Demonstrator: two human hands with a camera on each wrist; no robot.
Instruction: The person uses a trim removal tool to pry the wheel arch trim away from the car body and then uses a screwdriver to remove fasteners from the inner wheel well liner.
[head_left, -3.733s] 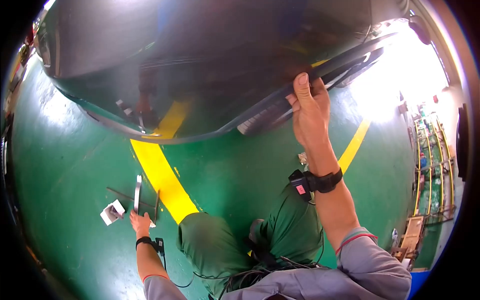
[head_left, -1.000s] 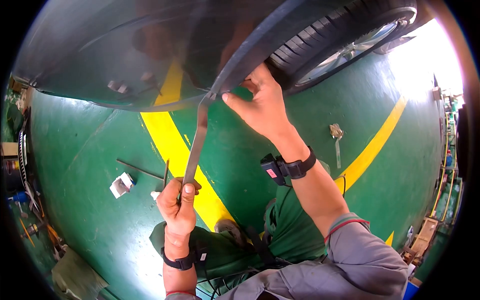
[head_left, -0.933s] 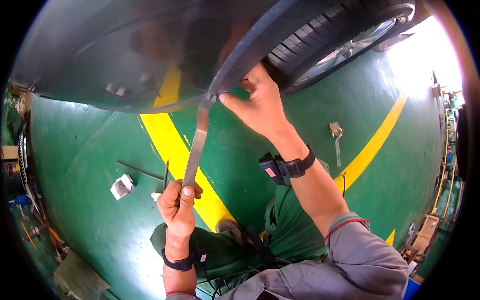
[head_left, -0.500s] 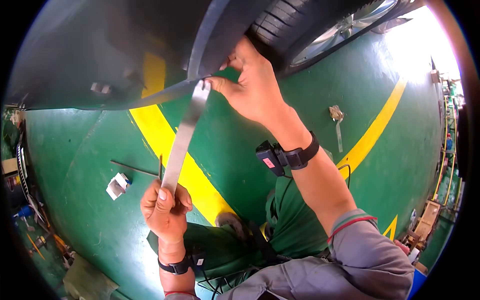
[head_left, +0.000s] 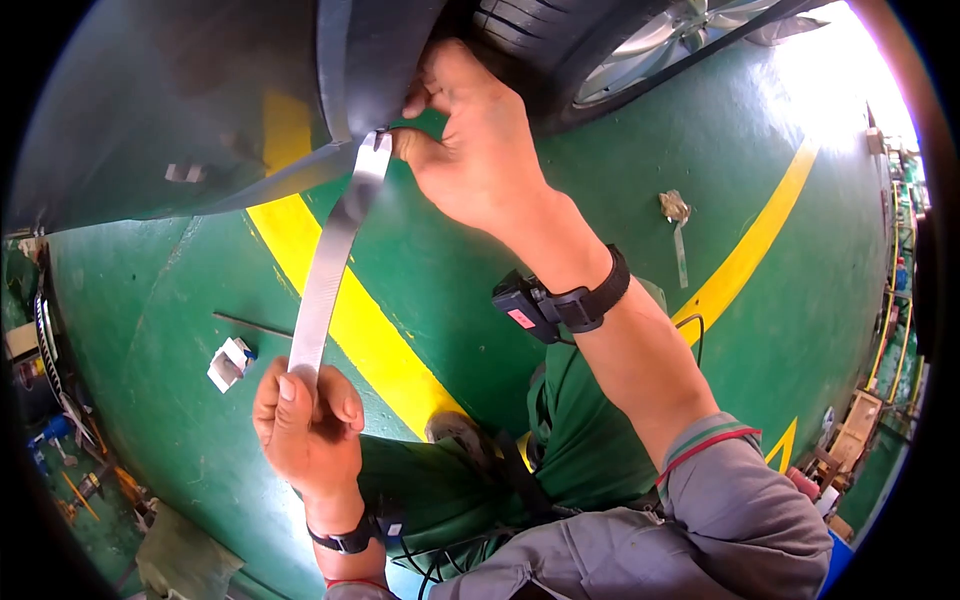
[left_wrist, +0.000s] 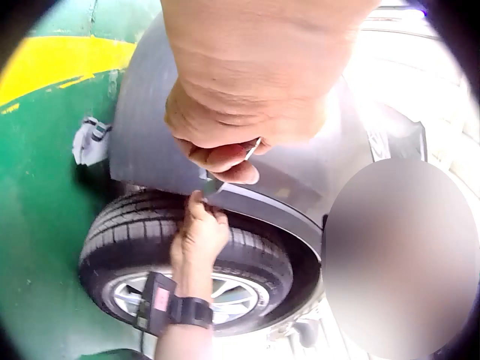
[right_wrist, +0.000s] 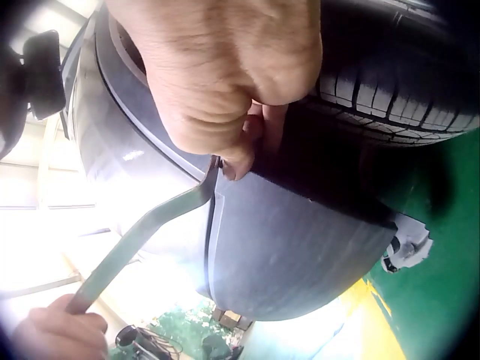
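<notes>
My left hand [head_left: 312, 425] grips the lower end of a flat, bent metal pry bar [head_left: 335, 255], its fingers curled round it. The bar's notched tip meets the lower edge of the dark car bumper [head_left: 180, 110], where the wheel-arch trim [head_left: 365, 75] begins. My right hand [head_left: 485, 150] is at that edge in front of the tyre [head_left: 520, 25], thumb beside the bar's tip and fingers bent behind the trim. In the right wrist view the tip of the bar [right_wrist: 135, 236] lies against the seam by my right thumb; the fingertips behind the trim are partly hidden.
A white box [head_left: 230, 364] and a thin dark rod [head_left: 252, 325] lie on the green floor at left. A small clear packet [head_left: 674, 207] lies at right. My knees are below the bumper; shelving and boxes [head_left: 853, 430] stand along the right side.
From lying by the box, the bar has come up in my left hand to the bumper edge. My right hand has moved down from higher on the trim. Lately both hands shifted left in view.
</notes>
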